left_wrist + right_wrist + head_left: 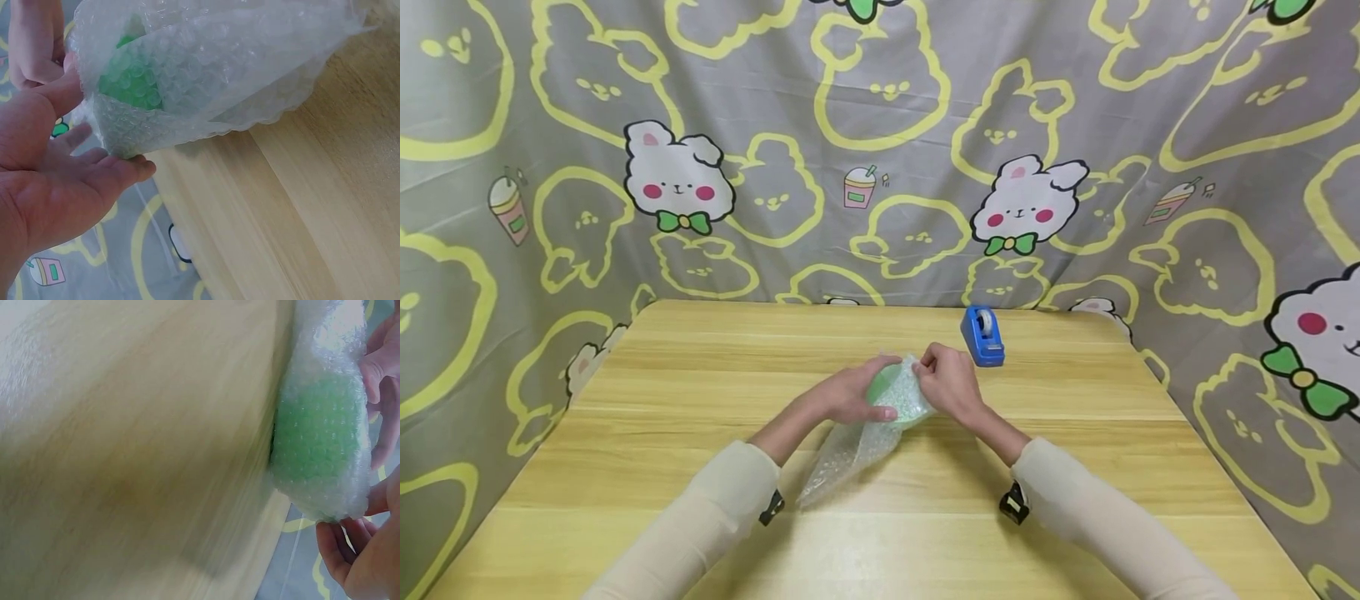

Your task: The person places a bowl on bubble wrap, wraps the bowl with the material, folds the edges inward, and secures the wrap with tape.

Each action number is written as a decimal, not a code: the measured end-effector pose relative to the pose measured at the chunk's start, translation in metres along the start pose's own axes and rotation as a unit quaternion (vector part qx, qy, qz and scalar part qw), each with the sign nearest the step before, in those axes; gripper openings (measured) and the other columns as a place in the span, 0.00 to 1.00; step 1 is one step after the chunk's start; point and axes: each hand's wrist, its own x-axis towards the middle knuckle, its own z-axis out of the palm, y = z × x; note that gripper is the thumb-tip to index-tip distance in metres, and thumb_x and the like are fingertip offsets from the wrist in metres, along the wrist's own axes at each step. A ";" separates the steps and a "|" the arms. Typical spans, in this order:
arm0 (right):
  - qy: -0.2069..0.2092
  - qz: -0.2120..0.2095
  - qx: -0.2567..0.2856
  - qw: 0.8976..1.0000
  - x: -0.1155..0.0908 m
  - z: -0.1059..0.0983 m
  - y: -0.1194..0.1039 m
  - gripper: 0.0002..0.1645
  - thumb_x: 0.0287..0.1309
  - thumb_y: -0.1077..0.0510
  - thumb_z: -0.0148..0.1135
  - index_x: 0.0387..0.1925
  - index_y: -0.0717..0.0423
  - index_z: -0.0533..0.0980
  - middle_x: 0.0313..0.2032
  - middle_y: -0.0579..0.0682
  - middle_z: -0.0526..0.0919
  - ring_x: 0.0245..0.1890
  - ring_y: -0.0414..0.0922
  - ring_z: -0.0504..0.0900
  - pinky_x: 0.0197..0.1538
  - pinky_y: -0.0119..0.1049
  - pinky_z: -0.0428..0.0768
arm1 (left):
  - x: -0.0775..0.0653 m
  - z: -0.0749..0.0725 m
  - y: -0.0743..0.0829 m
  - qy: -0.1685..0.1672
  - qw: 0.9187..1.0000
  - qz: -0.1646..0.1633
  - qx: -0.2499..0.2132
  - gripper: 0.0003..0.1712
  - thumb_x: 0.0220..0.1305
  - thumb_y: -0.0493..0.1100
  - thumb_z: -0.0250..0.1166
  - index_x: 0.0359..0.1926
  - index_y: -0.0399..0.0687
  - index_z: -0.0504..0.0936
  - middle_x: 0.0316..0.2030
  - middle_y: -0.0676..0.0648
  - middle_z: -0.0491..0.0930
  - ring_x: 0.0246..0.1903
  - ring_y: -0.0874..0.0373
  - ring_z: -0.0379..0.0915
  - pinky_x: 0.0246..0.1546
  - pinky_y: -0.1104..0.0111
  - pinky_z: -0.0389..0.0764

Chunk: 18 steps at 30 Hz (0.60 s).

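Note:
A green object [882,385], its kind hard to tell through the layers, is wrapped in clear bubble wrap [850,454] above the middle of the wooden table. My left hand [853,393] holds the bundle from the left, with the thumb across its near side and the fingers at the far side. At its right end, my right hand [951,382] pinches the edge of the wrap with curled fingers. A loose tail of wrap trails toward the near left. Green shows through the bubbles [319,428] in the right wrist view.
A blue tape dispenser [983,337] with a roll of tape stands beyond the right hand. The wooden table [700,367] meets a grey patterned curtain [790,100] at the back and sides. Black wrist cameras [1013,504] hang under both sleeves.

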 end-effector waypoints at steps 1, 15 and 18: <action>0.002 0.001 0.000 1.000 0.000 0.000 0.000 0.10 0.60 0.60 0.68 0.23 0.58 0.80 0.20 0.50 0.82 0.22 0.44 0.78 0.27 0.35 0.75 | 0.000 0.000 0.000 -0.001 1.000 0.000 0.002 0.49 0.64 0.53 0.72 0.79 0.58 0.56 0.72 0.34 0.67 0.67 0.35 0.68 0.67 0.45 0.69; -0.009 0.005 0.027 1.000 -0.003 0.005 0.005 0.07 0.63 0.62 0.64 0.42 0.52 0.79 0.17 0.48 0.75 0.17 0.42 0.72 0.20 0.34 0.68 | 0.003 -0.003 0.001 -0.042 0.998 -0.024 0.029 0.49 0.67 0.57 0.67 0.81 0.58 0.51 0.80 0.39 0.49 0.76 0.37 0.53 0.74 0.45 0.58; -0.016 -0.012 0.018 1.000 -0.004 0.006 0.005 0.07 0.65 0.63 0.61 0.43 0.51 0.81 0.18 0.47 0.75 0.17 0.41 0.71 0.20 0.33 0.66 | 0.002 -0.003 0.001 -0.044 0.998 -0.029 0.029 0.50 0.67 0.58 0.67 0.81 0.59 0.51 0.80 0.40 0.48 0.76 0.37 0.53 0.74 0.45 0.59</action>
